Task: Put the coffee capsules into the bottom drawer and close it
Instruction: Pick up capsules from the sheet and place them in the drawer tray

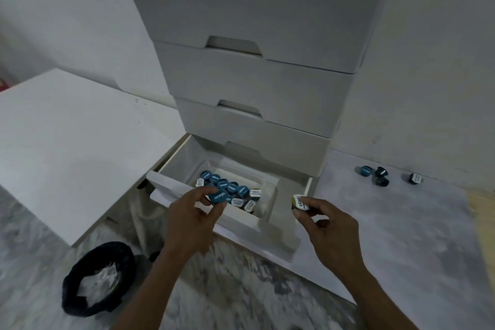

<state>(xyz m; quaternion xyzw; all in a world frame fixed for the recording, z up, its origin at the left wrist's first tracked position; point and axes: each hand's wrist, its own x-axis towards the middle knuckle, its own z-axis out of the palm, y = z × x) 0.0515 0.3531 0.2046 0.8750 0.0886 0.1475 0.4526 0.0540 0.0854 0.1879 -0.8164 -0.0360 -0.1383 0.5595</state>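
A grey, marbled stone floor [401, 249] carries everything here. Straight ahead of the hands stands a tall white chest of drawers [254, 83], its bottom drawer [267, 233] pulled open. Beyond and to the right of the right hand [325, 228], four small dark coffee capsules [380, 175] lie loose near the wall, one apart from the others. Left of the left hand [192, 220] stands a low white bench [67, 147]; nearer, a round black bin [99, 278] sits on the floor.
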